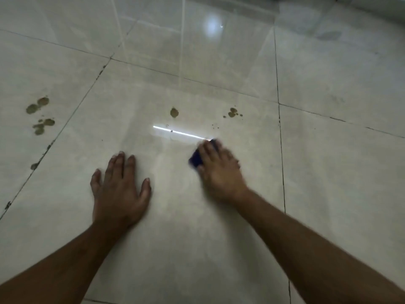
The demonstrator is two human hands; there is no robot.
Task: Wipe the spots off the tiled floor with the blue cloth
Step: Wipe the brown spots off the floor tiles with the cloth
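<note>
Wiping under way: right hand point(219, 170), blurred, apparently presses the blue cloth point(197, 159) flat; left hand point(119, 189) spread on the tiled floor point(328, 172); next, reach forward to the spots point(232, 112).

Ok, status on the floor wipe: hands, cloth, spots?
Left hand flat on tile, empty. Right hand presses blue cloth to floor. Brown spots ahead unwiped, more far left. Nothing blocking.

no readable text, labels, brands, numbers or signs anywhere in view
</note>
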